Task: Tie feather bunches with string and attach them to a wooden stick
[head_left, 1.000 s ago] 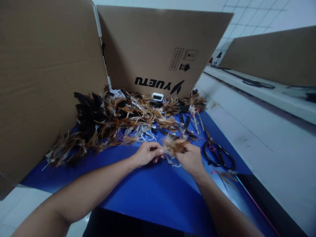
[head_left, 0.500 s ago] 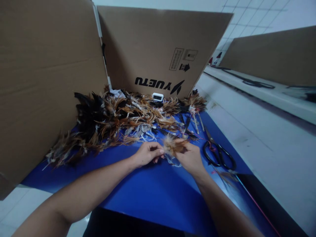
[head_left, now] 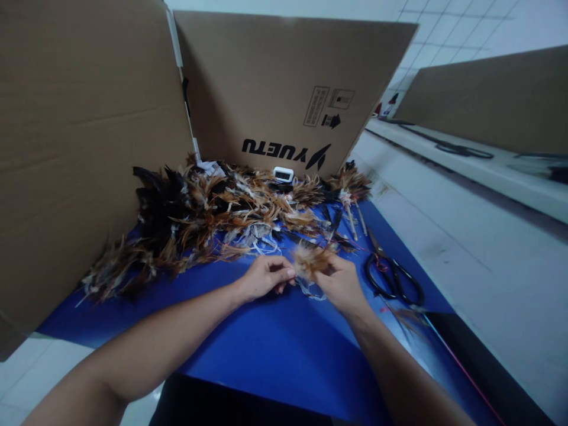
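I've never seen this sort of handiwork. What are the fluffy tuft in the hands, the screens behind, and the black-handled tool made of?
The tuft between the left hand and right hand looks like real brown feathers, soft and wispy. The screens are plain matte cardboard, printed in black. The scissors seem to be dark metal; the handle finish is unclear.

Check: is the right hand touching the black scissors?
Apart. The head view shows the right hand closed on a feather tuft, with a strip of bare blue mat between it and the scissors.
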Demonstrator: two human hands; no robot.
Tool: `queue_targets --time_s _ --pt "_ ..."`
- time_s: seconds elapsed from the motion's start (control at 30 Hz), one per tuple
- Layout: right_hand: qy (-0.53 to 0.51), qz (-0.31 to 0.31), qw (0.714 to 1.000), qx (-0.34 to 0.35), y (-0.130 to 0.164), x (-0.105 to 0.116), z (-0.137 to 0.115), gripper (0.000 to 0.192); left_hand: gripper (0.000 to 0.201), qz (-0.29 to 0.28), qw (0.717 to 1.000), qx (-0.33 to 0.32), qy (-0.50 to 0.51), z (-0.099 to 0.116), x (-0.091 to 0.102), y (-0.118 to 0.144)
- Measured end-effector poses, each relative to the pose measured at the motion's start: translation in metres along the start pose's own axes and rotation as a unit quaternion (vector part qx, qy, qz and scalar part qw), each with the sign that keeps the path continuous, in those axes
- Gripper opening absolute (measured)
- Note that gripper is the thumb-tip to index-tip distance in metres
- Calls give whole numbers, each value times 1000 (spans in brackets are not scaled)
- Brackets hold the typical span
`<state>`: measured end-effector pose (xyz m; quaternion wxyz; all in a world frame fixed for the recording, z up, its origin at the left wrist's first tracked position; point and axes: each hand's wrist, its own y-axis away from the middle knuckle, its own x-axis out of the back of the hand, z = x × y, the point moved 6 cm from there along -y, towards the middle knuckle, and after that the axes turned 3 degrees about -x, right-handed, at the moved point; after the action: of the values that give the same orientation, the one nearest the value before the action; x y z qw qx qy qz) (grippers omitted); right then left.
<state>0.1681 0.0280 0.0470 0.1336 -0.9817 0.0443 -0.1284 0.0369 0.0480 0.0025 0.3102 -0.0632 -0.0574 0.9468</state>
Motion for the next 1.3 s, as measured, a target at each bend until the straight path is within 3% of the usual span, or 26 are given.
queue_targets --time_s 0.63,0.93,1.17,1.3 --pt "60 -10 998 23 1 -1 -1 6 34 4 1000 5 -2 2 -1 1" --pt "14 -3 1000 -12 1 -2 1 19 34 -4 1000 8 8 3 -1 1" --pt "13 -6 1000 -4 0 -2 -2 11 32 0 999 -2 45 3 1 2" --pt "20 -4 1000 0 0 0 0 17 32 6 998 -3 57 3 2 1"
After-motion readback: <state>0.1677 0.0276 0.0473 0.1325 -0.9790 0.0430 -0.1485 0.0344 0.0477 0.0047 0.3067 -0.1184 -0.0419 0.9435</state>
